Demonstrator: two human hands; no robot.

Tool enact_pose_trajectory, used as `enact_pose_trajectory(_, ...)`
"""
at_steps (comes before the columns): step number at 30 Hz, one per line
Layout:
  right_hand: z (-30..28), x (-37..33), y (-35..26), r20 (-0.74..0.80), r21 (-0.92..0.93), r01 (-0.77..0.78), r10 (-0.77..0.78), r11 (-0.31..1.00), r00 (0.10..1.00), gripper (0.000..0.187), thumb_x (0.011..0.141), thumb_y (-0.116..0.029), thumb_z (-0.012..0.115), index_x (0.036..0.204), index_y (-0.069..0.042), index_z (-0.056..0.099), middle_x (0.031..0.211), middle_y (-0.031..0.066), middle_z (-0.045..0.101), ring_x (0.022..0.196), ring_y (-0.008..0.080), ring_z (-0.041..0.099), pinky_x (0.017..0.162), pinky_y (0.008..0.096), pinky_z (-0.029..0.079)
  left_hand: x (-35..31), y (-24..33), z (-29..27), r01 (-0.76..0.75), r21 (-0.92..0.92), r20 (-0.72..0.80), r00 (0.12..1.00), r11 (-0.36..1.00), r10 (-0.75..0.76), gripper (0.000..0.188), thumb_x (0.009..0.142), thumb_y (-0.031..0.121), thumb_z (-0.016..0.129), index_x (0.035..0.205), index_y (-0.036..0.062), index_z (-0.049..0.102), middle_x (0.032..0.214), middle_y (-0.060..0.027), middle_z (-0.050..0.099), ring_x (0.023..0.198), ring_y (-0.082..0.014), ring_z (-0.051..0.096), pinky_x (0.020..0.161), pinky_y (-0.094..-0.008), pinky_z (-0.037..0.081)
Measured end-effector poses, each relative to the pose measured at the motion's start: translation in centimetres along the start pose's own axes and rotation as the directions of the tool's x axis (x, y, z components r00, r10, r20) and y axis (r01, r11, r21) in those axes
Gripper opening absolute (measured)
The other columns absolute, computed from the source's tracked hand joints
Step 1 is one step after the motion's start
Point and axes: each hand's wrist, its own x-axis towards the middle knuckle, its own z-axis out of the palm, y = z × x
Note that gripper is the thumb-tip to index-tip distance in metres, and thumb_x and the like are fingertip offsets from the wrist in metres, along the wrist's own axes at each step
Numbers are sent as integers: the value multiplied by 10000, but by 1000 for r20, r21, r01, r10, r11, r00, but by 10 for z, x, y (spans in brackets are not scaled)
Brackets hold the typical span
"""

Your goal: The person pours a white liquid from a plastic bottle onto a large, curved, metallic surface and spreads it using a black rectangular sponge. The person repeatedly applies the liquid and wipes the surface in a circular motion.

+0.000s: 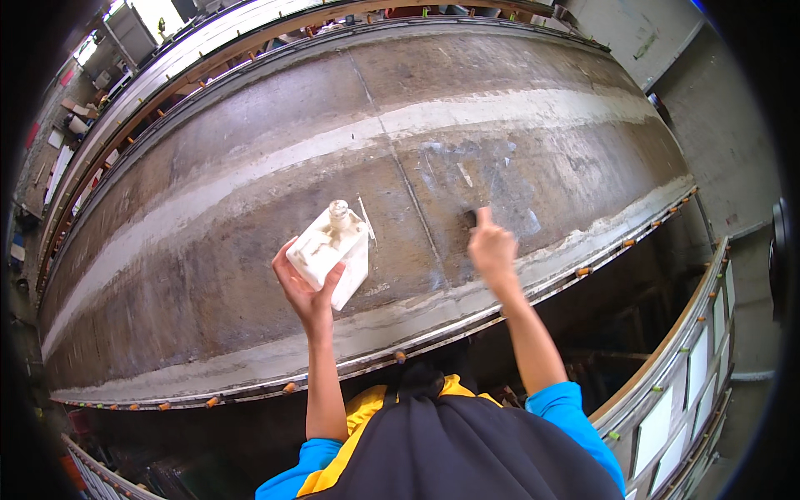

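Workshop seen from overhead, filled by a long curved grey mould surface (250, 167), dull and streaked, with a paler band (467, 117) running its length. Thin seam lines crossing the grey. Metal flange along the near edge (467, 321), dotted with small orange pegs (289, 387). Timber-edged framing at far left (125, 108) and a white-panelled structure at lower right (667, 408). Concrete floor beyond, upper right (725, 125).

Left hand (304, 287) raised over the surface, fingers (331, 282) clamped on a white plastic jug (333, 250), palm under its base, thumb up one side, remaining fingers wrapped round the other. Jug tilted, capped neck (338, 208) pointing away toward the mould, body resting in the hand, held clear above the grey.

Right hand (492, 248) stretched forward, fingers curled together around a small dark object (470, 218) pressed against the surface; object mostly hidden, kind impossible to tell. Smeared whitish patch (475, 171) on the grey just beyond that hand.

Jug and right hand well apart, one seam line between them. Blue sleeves (571, 404) and dark-and-yellow clothing (433, 450) at the lower edge.
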Motion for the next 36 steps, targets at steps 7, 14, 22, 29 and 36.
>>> enact_pose_trajectory(7, -31, 37, -2, -12, 210, -129, 134, 969, 991, 351, 833, -194, 574, 1115, -34, 441, 818, 240, 636, 785, 404, 625, 661, 464, 506, 23, 7, -16, -6, -47, -36, 999, 999, 4, 718, 657, 130, 786, 1228, 82, 354, 1164, -74, 421, 1116, -202, 443, 978, -357, 373)
enact_pose_trajectory(14, 13, 50, -11, -131, -47, -114, 107, 992, 986, 315, 787, -78, 490, 1098, -36, 460, 711, 176, 640, 674, 367, 640, 602, 447, 516, 24, 2, -11, -20, -11, -3, 1000, 1000, 20, 744, 648, 122, 788, 1236, 80, 334, 1161, -83, 418, 1114, -205, 443, 976, -354, 375)
enact_pose_trajectory(22, -19, 110, 7, -93, 228, 170, -153, 959, 984, 388, 799, -213, 589, 1157, -106, 488, 777, 220, 640, 758, 397, 626, 656, 493, 488, 12, 8, -7, -4, -25, -60, 998, 1000, 3, 739, 646, 99, 784, 1234, 77, 336, 1153, -87, 414, 1106, -203, 445, 970, -345, 374)
enact_pose_trajectory(29, 26, 155, 24, -88, -157, 424, -440, 892, 894, 325, 756, -56, 546, 1079, -65, 511, 802, 148, 654, 739, 258, 653, 626, 360, 498, -4, 14, 39, -50, 151, -181, 980, 987, 77, 732, 646, 61, 774, 1235, 76, 340, 1154, -93, 414, 1097, -207, 447, 963, -342, 369)
enact_pose_trajectory(36, -12, 131, 47, 113, 304, 672, -726, 675, 678, 158, 861, -71, 490, 1008, -62, 548, 583, 62, 573, 379, 71, 397, 291, 201, 268, -18, 21, 95, -74, 142, -291, 950, 987, 113, 703, 672, 58, 747, 1246, 71, 342, 1181, -95, 426, 1127, -210, 429, 976, -350, 342)
